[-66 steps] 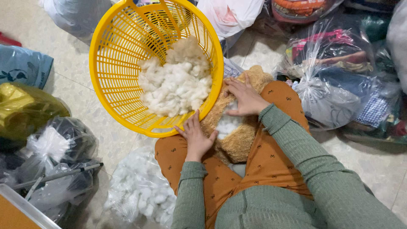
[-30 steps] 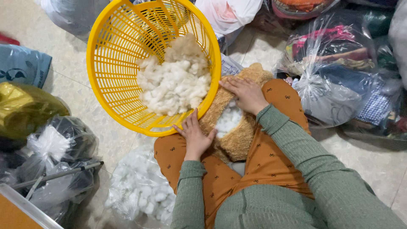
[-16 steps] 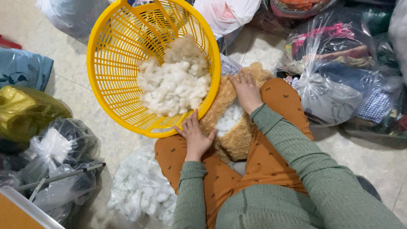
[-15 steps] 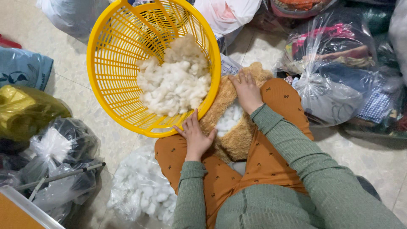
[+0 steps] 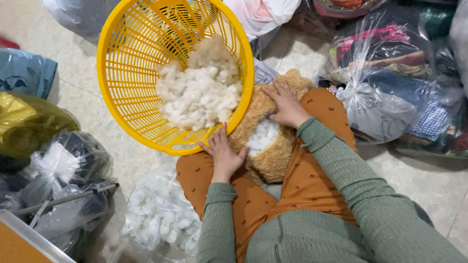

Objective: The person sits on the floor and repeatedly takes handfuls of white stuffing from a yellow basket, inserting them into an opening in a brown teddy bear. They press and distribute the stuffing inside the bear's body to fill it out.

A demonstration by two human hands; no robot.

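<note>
My right hand [image 5: 286, 106] lies flat on the top of the brown plush toy [image 5: 273, 151] in my lap, fingers spread and loose, thumb hooked into the edge of the open seam; it presses rather than clasps. My left hand [image 5: 223, 155] rests open on the toy's near side, fingertips reaching up to the lower rim of the yellow basket [image 5: 122, 97], touching or almost touching it; I can't tell which. Neither hand is closed around anything.

The toy lies across my orange trousers [image 5: 312, 180], between my two hands, its seam gaping upward, and a wad of white stuffing [image 5: 262, 137] shows in the opening, just below my right thumb and just right of my left hand.

The basket stands tilted toward me, its rim leaning against the toy's left edge, just above my left hand. Inside it a heap of white stuffing fluff [image 5: 202, 92] has slid to the lower right side, close to the toy.

By my left knee on the tiled floor [image 5: 92, 126] lies a clear bag of white fluff [image 5: 161, 216]. Further left are knotted clear and dark plastic bags [image 5: 63, 180], a yellow-green bag [image 5: 24, 124] and a blue one [image 5: 24, 73]. To my right, past the toy, sit knotted clear bags of coloured cloth [image 5: 385, 83], well apart from my hands.
</note>
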